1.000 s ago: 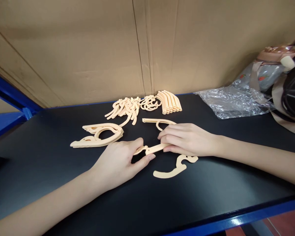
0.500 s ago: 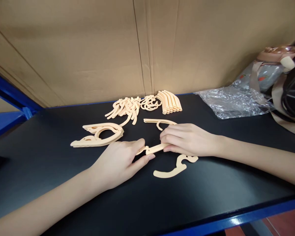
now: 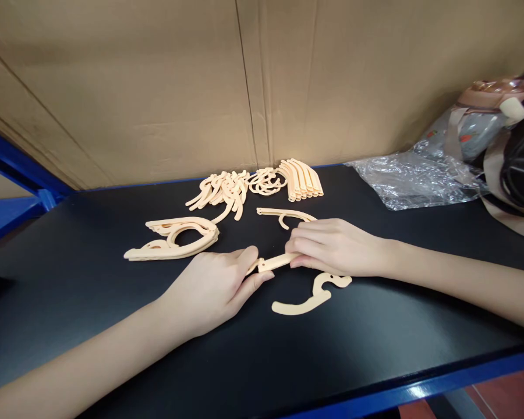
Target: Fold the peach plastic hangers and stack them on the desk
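Note:
My left hand (image 3: 220,285) is closed on a small beige plastic hanger piece (image 3: 252,267), mostly hidden behind the fingers. My right hand (image 3: 332,247) grips a beige hanger arm (image 3: 276,263) whose holed end meets that piece between the two hands. Whether the two are joined cannot be made out. Just in front of my right hand lies a curved hanger part (image 3: 303,305) with a rounded notch. Behind the same hand, another arm with a small hook (image 3: 283,220) rests on the table, partly covered by the fingers.
Folded hangers (image 3: 174,240) lie stacked at left on the black table (image 3: 157,366). Along the back are a heap of curved parts (image 3: 222,189), several hooks (image 3: 267,182) and a row of arms (image 3: 300,179). Clear plastic wrap (image 3: 414,180) and a bottle (image 3: 475,125) stand at right.
Both hands keep almost the same place and grip. The small piece in my left hand has shifted slightly against the end of the hanger arm.

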Demonstrator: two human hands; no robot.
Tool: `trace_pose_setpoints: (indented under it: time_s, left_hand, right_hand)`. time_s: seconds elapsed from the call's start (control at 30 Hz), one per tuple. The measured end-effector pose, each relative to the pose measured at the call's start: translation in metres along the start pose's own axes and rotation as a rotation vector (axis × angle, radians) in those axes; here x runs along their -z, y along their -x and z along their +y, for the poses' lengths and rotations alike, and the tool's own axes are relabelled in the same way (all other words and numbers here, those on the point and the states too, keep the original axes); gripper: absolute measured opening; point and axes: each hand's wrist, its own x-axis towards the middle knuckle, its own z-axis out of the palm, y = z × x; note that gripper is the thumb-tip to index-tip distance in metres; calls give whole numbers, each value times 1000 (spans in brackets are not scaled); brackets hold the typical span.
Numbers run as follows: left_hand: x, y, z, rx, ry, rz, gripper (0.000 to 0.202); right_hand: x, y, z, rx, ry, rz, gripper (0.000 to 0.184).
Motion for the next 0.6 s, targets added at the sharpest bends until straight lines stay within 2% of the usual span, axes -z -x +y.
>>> trace_pose_setpoints:
  time_s: [0.3,0.6]
  left_hand:
    - [0,0,5,-30,-90,79,35]
    - [1,1,6,-19,-129,47,35]
  right_hand:
    - [0,0,0,-5,-36,-21,32]
    - [-1,1,2,-24,-135,-52,29]
